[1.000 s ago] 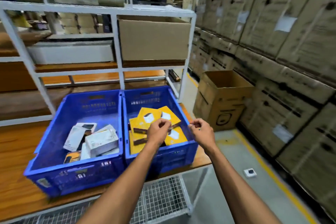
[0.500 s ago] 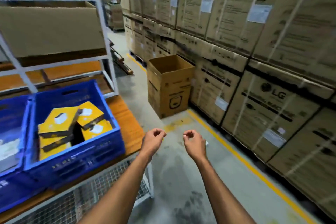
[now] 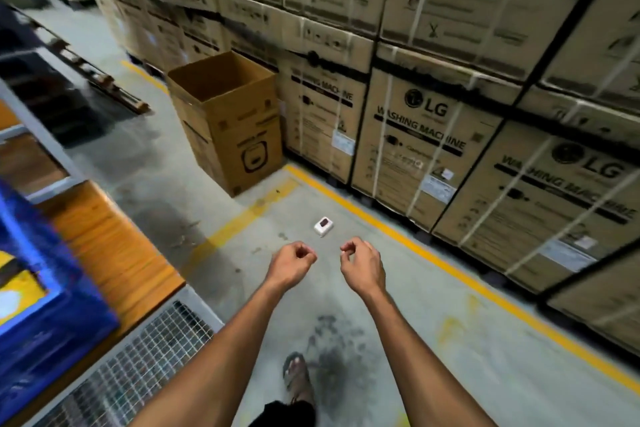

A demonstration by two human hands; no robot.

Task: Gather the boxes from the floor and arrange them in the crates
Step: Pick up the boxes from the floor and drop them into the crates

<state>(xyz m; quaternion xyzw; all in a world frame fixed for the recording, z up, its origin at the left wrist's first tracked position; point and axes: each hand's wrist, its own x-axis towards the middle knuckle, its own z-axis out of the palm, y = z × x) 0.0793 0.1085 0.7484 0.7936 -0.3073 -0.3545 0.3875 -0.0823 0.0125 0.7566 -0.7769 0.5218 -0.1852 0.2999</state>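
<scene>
1. While both arms are stretched forward over the concrete floor, the left hand is seen at about 6 o'clock of the view's centre, its fingers curled into a loose fist with nothing in its grip.
2. Just beside it, toward 3 o'clock, the right hand is held with fingers likewise curled and nothing gripped.
3. One small white box with a dark patch on top is lying on the floor at 12 o'clock from the gap between the hands, near them but apart from both.
4. At 8 o'clock a blue crate is set on the wooden desk; yellow and white contents are partly seen inside it, blurred.
5. An open cardboard carton is standing on the floor at 11 o'clock, just beside the stacked washing-machine cartons that fill the view from 12 to 3 o'clock.
6. A sandalled foot is seen on the floor at 6 o'clock.
</scene>
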